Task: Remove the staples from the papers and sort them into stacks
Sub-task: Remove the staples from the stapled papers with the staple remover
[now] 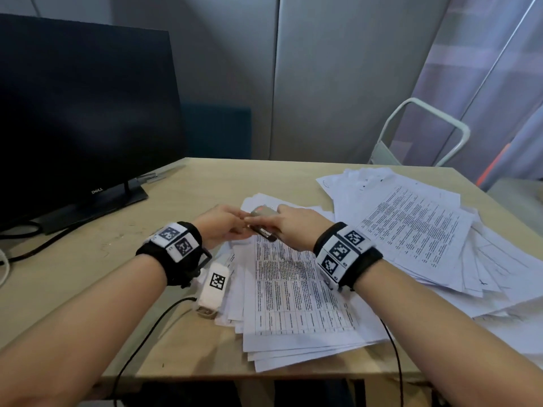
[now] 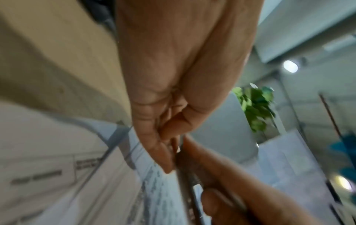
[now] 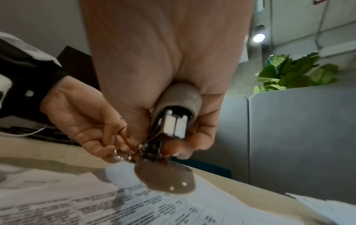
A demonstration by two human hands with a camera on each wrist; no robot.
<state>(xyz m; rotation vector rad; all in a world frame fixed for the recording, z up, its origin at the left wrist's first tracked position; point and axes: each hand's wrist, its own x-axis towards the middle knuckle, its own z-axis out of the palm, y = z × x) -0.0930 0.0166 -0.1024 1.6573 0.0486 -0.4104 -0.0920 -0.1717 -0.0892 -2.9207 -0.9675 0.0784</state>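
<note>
Two hands meet over the desk [image 1: 191, 183], above the far end of the nearer paper stack [image 1: 293, 289]. Your right hand [image 1: 296, 223] is wrapped around a grey stapler [image 1: 263, 214]: in the right wrist view the fingers curl round its body [image 3: 177, 97] and the thumb side presses from the other flank, so the grip is clamped firm on the tool. The stapler's base plate [image 3: 165, 178] hangs down and swung away from the top, just above the printed sheets [image 3: 134, 202].

Your left hand [image 1: 221, 224] reaches in to the stapler's front end. Its fingertips [image 3: 108, 150] are drawn together and pinch at something small and shiny right against the stapler's metal mouth; what that bit of metal is cannot be told, as it is small and blurred. The left wrist view shows the same closed pinch [image 2: 165, 137], thumb against fingers, touching the tool held by the other hand.

Printed pages with tables lie in two loose piles: the nearer stack under your wrists, and a wider, fanned heap [image 1: 411, 227] to your right, overlapping at the edges. A white tagged block [image 1: 213, 289] lies on the desk just beside the nearer stack's left edge. A dark monitor [image 1: 82, 118] stands at the far left.
</note>
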